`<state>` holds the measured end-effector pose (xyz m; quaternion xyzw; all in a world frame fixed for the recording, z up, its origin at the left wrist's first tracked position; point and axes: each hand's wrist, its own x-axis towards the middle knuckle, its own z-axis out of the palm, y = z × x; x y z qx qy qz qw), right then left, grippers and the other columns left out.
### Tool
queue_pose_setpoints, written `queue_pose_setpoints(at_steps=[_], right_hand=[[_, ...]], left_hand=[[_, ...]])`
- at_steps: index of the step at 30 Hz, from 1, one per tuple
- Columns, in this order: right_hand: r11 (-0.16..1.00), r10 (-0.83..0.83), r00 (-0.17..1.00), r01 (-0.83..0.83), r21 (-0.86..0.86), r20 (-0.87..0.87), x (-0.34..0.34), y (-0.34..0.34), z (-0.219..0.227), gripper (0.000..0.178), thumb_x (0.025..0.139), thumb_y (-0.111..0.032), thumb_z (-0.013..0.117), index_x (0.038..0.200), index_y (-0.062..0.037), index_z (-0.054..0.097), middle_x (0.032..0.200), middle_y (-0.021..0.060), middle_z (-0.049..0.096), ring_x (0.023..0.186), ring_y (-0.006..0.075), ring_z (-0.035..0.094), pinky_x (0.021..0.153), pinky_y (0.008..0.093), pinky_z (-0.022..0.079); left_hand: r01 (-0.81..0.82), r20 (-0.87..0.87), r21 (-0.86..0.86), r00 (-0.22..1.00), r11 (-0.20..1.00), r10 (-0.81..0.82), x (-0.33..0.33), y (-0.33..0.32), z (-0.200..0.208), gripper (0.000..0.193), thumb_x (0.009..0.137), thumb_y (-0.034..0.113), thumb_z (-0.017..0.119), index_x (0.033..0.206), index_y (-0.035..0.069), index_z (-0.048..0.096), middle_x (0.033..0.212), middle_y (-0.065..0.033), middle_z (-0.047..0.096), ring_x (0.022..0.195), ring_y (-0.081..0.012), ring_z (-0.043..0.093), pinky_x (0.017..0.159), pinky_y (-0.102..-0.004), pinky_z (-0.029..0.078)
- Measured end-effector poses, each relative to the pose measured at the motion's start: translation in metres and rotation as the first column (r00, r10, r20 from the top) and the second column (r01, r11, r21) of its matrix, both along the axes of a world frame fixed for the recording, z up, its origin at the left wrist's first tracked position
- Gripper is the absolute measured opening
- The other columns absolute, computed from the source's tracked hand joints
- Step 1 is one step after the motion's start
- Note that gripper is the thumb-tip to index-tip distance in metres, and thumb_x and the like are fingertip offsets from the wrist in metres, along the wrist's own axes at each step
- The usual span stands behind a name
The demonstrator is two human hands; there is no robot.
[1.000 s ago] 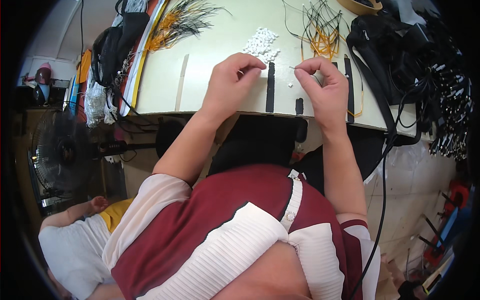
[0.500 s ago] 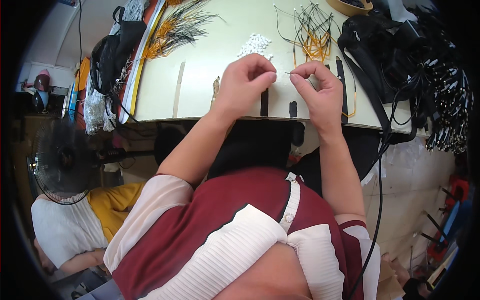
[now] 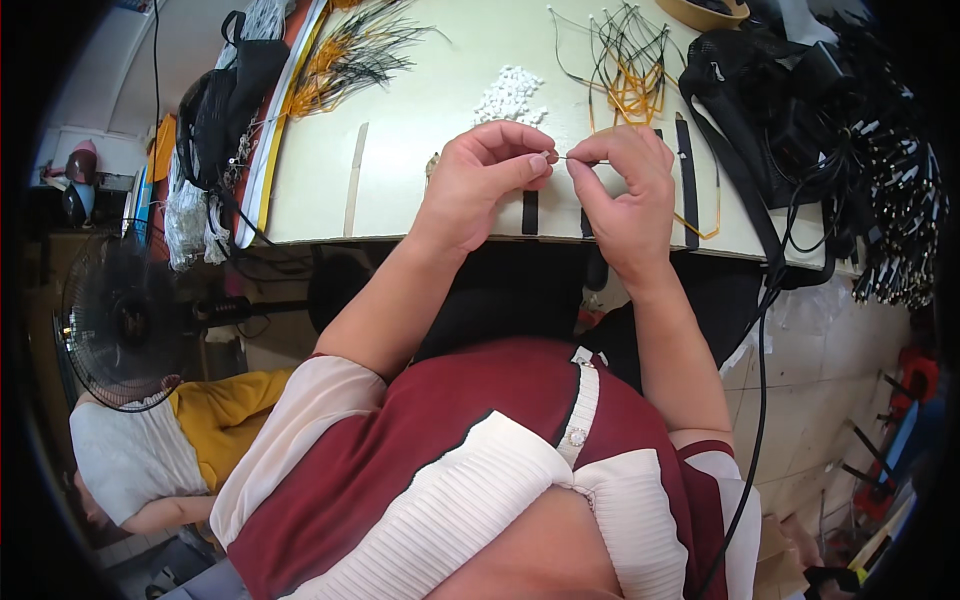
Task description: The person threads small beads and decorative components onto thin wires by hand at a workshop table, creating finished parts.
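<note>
The 2 forearms are slanting up over the near edge of the pale table (image 3: 400,150), and the 2 hands are facing each other just above it, their fingertips nearly meeting. The right hand (image 3: 632,195) is pinching a thin dark wire (image 3: 564,157) between thumb and index finger, its wrist standing almost straight and its other fingers curling behind. The wire's end is pointing left, into the narrow gap at the left hand's fingertips. The left hand (image 3: 482,188) is leaning inward, bending its index finger over toward its thumb (whether that pinch is closing on a tiny piece, I cannot tell). Beyond the hands, a pile of small white pieces (image 3: 510,97) is lying loose, and black-and-orange wires (image 3: 634,75) are spreading out farther right.
</note>
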<state>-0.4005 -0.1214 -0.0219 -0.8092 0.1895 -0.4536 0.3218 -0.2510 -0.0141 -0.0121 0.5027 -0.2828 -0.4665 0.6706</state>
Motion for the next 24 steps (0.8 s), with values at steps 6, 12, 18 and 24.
queue_pose_setpoints(at_steps=[6, 12, 18, 24], right_hand=[[0.998, -0.027, 1.000, 0.027, -0.057, 0.002, -0.0008, 0.0006, -0.0008, 0.011, 0.076, -0.003, 0.072, 0.081, -0.0099, 0.065, 0.080, 0.0011, 0.063, 0.084, 0.0216, 0.058, 0.087, 0.0346, 0.037], [0.996, -0.025, 1.000, 0.026, -0.087, 0.012, -0.0001, 0.0014, -0.0008, 0.012, 0.076, -0.002, 0.072, 0.081, -0.0099, 0.065, 0.080, 0.0014, 0.063, 0.083, 0.0219, 0.058, 0.086, 0.0346, 0.037], [0.993, -0.025, 0.999, 0.028, -0.112, 0.024, 0.0001, 0.0011, -0.0011, 0.013, 0.075, -0.002, 0.073, 0.081, -0.0100, 0.065, 0.080, 0.0016, 0.063, 0.082, 0.0220, 0.057, 0.086, 0.0347, 0.036], [0.993, -0.025, 1.000, 0.026, -0.117, 0.007, -0.0010, 0.0022, -0.0009, 0.013, 0.075, -0.002, 0.073, 0.081, -0.0102, 0.065, 0.080, 0.0016, 0.063, 0.083, 0.0223, 0.057, 0.087, 0.0346, 0.035]], left_hand=[[0.019, -0.082, 0.044, 0.997, 0.999, -0.015, -0.0036, 0.0000, 0.0042, 0.016, 0.090, 0.000, 0.068, 0.106, -0.001, 0.067, 0.097, -0.0081, 0.070, 0.088, -0.0140, 0.067, 0.079, -0.0270, 0.055], [0.011, -0.082, 0.020, 0.997, 1.000, -0.009, -0.0023, 0.0008, -0.0005, 0.014, 0.090, 0.001, 0.068, 0.104, 0.000, 0.067, 0.093, -0.0069, 0.070, 0.085, -0.0136, 0.067, 0.078, -0.0264, 0.056], [-0.023, -0.051, 0.023, 0.998, 0.999, 0.024, -0.0055, 0.0003, -0.0002, 0.014, 0.090, 0.001, 0.068, 0.103, 0.000, 0.068, 0.091, -0.0057, 0.069, 0.082, -0.0121, 0.066, 0.075, -0.0245, 0.054], [-0.068, 0.037, 0.055, 0.997, 0.996, 0.066, -0.0088, -0.0005, -0.0002, 0.013, 0.088, 0.000, 0.068, 0.101, 0.000, 0.068, 0.086, -0.0040, 0.068, 0.076, -0.0092, 0.061, 0.071, -0.0224, 0.051]])
